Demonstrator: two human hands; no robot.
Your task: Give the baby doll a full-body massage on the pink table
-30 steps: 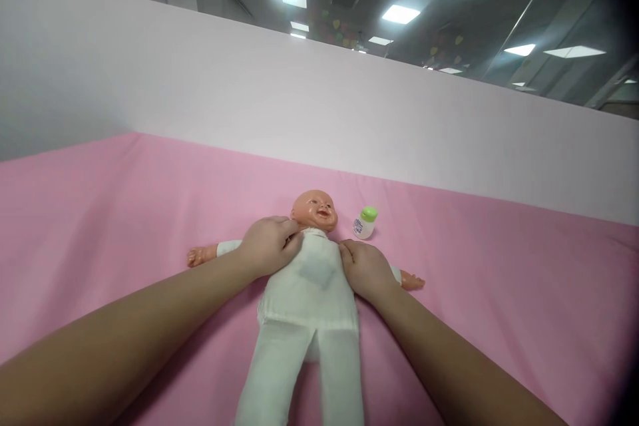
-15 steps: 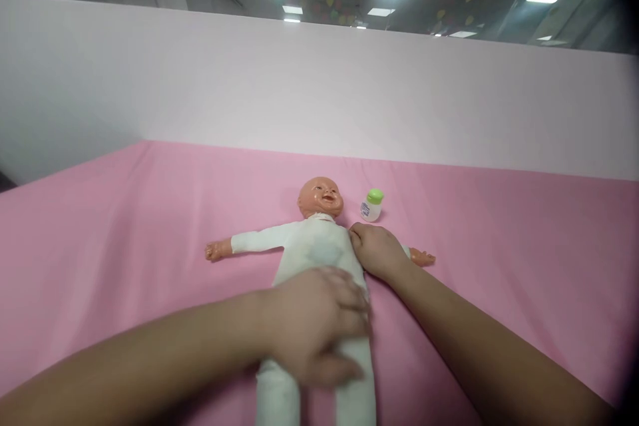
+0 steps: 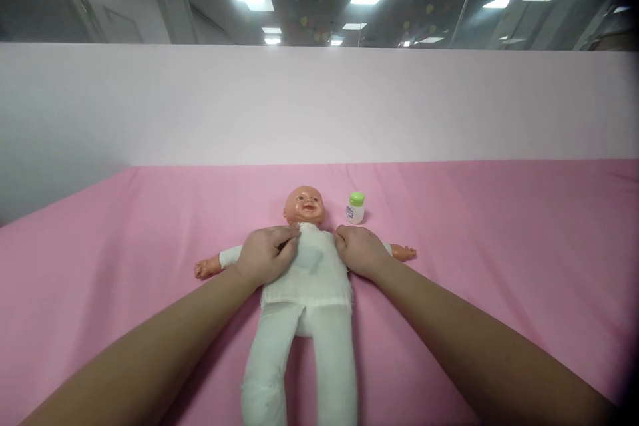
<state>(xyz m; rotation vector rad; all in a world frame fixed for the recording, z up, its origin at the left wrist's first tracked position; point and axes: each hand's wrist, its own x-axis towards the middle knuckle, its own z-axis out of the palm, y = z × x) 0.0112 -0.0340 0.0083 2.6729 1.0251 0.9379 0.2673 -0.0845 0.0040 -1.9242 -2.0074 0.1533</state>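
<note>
Doll (image 3: 305, 279): laid on its back on the pink sheet (image 3: 474, 246), arms spread, dressed in white
Left hand (image 3: 263, 254): pressed flat on the doll's shoulder and chest, fingers loosely curled, nothing gripped
Right hand (image 3: 358, 251): laid on the doll's other shoulder, fingers bent against the cloth
Bottle (image 3: 355, 207): stood upright just beside the doll's head, green cap on top
</note>
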